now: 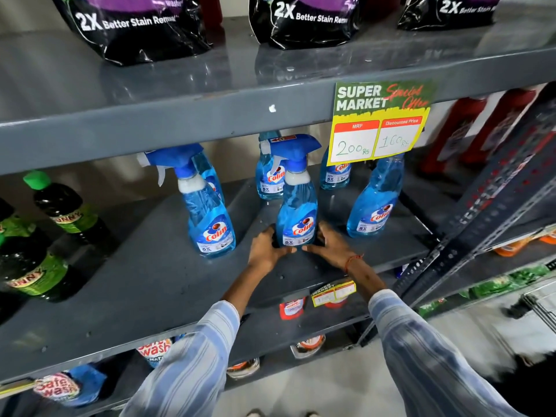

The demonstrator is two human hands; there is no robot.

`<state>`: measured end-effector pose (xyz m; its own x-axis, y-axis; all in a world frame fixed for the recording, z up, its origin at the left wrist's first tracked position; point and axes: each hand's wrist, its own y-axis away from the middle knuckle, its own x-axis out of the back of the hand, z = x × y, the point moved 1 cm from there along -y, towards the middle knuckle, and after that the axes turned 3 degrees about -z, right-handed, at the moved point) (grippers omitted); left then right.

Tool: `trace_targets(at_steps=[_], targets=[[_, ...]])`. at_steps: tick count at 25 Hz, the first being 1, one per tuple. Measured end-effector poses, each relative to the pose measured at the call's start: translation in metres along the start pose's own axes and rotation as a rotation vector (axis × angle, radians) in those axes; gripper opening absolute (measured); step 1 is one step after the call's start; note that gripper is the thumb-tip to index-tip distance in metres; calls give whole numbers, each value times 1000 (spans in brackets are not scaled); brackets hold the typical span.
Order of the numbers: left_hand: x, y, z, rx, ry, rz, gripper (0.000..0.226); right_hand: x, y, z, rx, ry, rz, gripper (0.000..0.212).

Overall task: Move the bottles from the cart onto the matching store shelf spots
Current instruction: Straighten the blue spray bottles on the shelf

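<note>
A blue Colin spray bottle (296, 206) stands upright on the grey middle shelf (144, 281). My left hand (266, 248) and my right hand (329, 245) cup its base from either side, fingertips touching the bottle near the label. Another Colin spray bottle (207, 218) stands to its left and one (374, 203) to its right. Further Colin bottles (269, 176) stand behind them, partly hidden by the shelf above and a price tag.
Dark bottles with green labels (64, 209) fill the shelf's left end. Black detergent pouches (132, 25) sit on the upper shelf. A Super Market price tag (379, 121) hangs from that shelf's edge. Red bottles (457, 133) stand at right. A metal cart (538, 308) shows at far right.
</note>
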<state>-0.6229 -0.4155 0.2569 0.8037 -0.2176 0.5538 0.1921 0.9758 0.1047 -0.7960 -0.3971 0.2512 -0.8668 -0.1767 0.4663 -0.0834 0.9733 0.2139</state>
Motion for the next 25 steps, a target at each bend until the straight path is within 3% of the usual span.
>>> trace_targets(at_steps=[12, 15, 18, 20, 22, 25], targets=[[-2, 9, 5, -10, 116, -45, 68, 2, 9, -2, -4, 1, -27, 78], [5, 24, 9, -44, 69, -26, 70, 1, 26, -14, 18, 30, 118, 78], [25, 57, 3, -193, -26, 199, 57, -15, 59, -36, 183, 10, 441, 69], [42, 78, -6, -316, 49, 404, 40, -38, 75, -55, 332, -2, 518, 58], [63, 92, -22, -339, 91, 623, 33, -68, 74, -76, 436, -54, 417, 53], [90, 85, -55, -150, -35, 795, 54, -106, 44, -97, 417, -81, 177, 60]])
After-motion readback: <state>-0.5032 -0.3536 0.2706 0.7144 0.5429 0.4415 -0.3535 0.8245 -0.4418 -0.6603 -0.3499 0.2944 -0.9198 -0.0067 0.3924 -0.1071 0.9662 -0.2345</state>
